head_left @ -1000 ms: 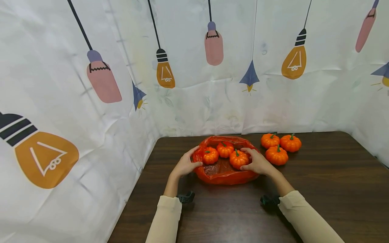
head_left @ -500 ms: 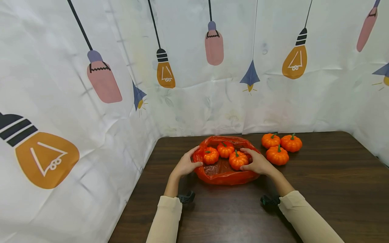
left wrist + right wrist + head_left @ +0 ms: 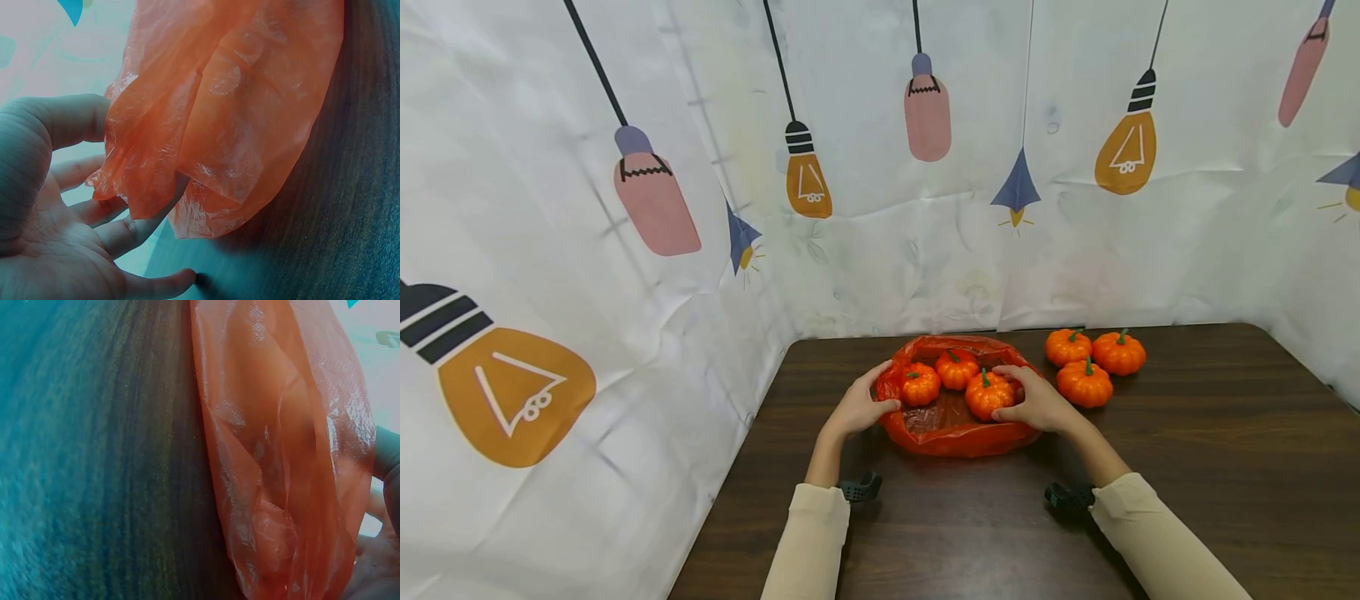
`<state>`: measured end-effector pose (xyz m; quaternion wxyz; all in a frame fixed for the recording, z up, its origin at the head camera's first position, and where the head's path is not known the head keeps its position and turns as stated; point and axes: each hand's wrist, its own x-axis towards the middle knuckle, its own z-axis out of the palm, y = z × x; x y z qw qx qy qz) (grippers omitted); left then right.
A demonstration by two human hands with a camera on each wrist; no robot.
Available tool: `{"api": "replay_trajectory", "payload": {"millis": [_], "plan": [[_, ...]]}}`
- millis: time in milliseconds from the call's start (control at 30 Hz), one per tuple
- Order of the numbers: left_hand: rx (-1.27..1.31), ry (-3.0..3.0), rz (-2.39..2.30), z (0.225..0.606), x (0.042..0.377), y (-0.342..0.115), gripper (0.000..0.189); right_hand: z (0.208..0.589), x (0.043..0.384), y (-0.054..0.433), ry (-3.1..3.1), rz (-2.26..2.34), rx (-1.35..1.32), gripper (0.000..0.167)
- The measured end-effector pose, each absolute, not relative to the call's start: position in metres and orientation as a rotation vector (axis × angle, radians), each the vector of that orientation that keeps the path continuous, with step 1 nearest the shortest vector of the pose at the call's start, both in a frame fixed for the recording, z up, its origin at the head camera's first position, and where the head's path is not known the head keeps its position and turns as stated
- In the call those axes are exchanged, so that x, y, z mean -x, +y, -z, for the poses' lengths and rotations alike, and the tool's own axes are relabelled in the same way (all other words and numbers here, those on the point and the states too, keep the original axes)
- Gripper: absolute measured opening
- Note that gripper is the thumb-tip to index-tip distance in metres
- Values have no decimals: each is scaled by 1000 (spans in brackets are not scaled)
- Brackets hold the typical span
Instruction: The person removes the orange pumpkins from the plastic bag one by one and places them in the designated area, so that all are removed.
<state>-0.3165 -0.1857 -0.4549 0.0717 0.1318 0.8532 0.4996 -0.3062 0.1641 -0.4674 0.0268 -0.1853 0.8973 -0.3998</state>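
So I'm resting both hands on a red bag (image 3: 958, 439) that's sitting mouth-up toward the far edge of a dark wood table (image 3: 970, 517), a bit left of its middle. My left hand (image 3: 855, 410) is hugging the left side of the rim, fingers spreading well apart and the thumb standing clear of them, tips mostly hiding behind the crinkly plastic; one finger is peeking out between folds and the pinky is sticking out free. My right hand (image 3: 1036, 403) is reaching over the right side of the rim, thumb and index standing apart, but the plastic is covering too much, so I honestly can't tell if those fingers are pinching it. Three small pumpkins are sitting inside: a left pumpkin (image 3: 920, 384), a back pumpkin (image 3: 957, 369) and a front pumpkin (image 3: 989, 397). My right thumb is overlapping that front one in the head view, can't say whether it's touching. Three outside pumpkins (image 3: 1084, 383) are bunching together on the table just right of the bag. I'm wearing cream sleeves (image 3: 808, 533), and a pale sheet (image 3: 880, 267) printed with lamps is hanging behind everything.
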Motion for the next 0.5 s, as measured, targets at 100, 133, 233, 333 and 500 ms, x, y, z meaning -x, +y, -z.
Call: {"api": "replay_trajectory", "payload": {"millis": [100, 133, 233, 333, 500], "plan": [[-398, 2566, -1509, 455, 316, -186, 76, 464, 304, 164, 2770, 1259, 576, 77], [-402, 2569, -1507, 454, 316, -186, 77, 463, 303, 165, 2768, 1270, 576, 77], [-413, 2578, -1507, 453, 316, -186, 76, 460, 301, 165, 2763, 1302, 568, 76], [-413, 2583, -1508, 453, 316, -186, 76, 457, 299, 164, 2765, 1319, 566, 77], [-412, 2585, -1512, 455, 317, -185, 77, 451, 295, 165, 2747, 1367, 570, 76]]}}
